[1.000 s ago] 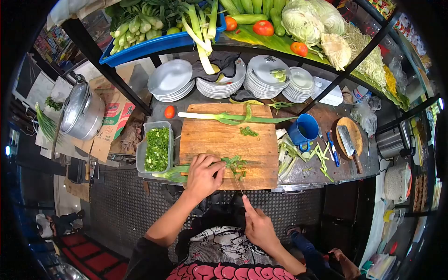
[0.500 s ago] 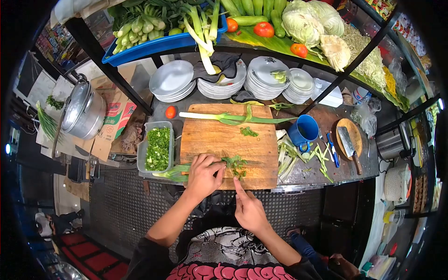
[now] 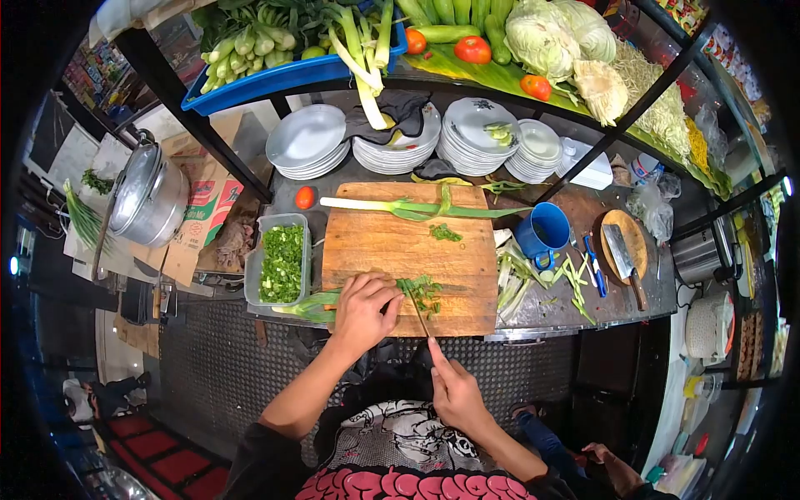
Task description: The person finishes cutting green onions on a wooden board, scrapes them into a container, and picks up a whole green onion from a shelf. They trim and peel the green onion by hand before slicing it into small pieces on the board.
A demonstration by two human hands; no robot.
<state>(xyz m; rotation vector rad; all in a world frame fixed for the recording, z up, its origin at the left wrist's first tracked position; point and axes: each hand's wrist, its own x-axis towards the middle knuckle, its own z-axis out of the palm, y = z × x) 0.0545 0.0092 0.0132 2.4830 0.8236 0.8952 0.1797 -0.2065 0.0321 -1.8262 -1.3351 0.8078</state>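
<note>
My left hand [image 3: 364, 308] presses on the wooden cutting board [image 3: 367, 250], fingers curled over leek greens [image 3: 308, 307] that stick out past the board's left edge. In my right hand [image 3: 457, 392] is a knife [image 3: 419, 315], its thin blade angled across the board beside my left fingertips. Chopped greens [image 3: 422, 293] lie around the blade, and a smaller pile of cut greens [image 3: 446, 233] sits higher up. Across the top of the board rests a whole leek [image 3: 367, 203]. A clear plastic container [image 3: 252, 279] of chopped greens stands left of the board.
Right of the board are trimmings [image 3: 510, 279], a blue mug [image 3: 543, 232] and a cleaver [image 3: 619, 254] on a round board. Stacked plates [image 3: 308, 142] line the back, beneath a vegetable shelf. A tomato [image 3: 305, 197] lies at left. Another person's hand [image 3: 604, 457] shows at lower right.
My right hand has drawn the knife back toward my body and slightly right, showing more of the blade. My left hand stays nearly in place. The other person's hand has come more into view.
</note>
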